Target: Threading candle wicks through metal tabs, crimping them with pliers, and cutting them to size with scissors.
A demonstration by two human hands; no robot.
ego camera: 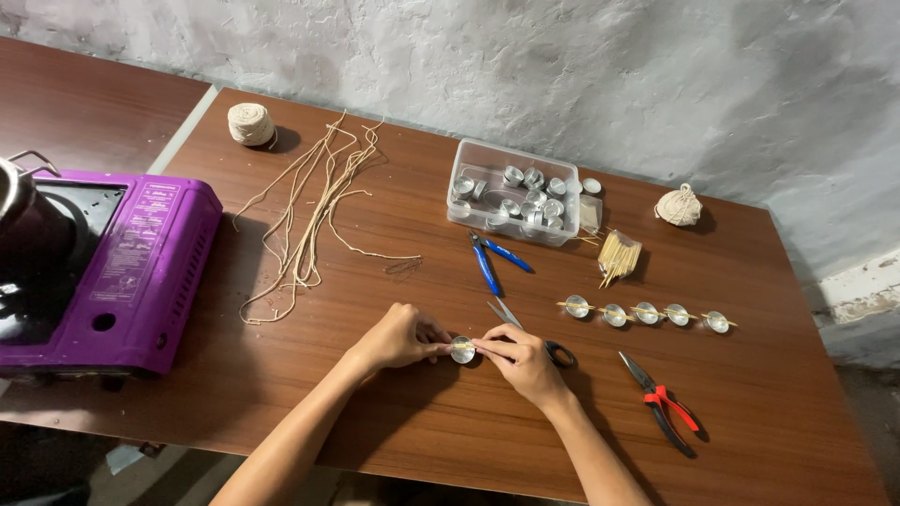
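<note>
A: What sits on the wooden table, left to right?

B: A purple portable stove, loose cut strings, then both hands at the front edge.

A: The hands?

B: The left hand and right hand meet at a small metal cup, fingertips pinching a thin stick across its top. Scissors lie just behind. Further right, a row of five cups and red-handled pliers.
</note>
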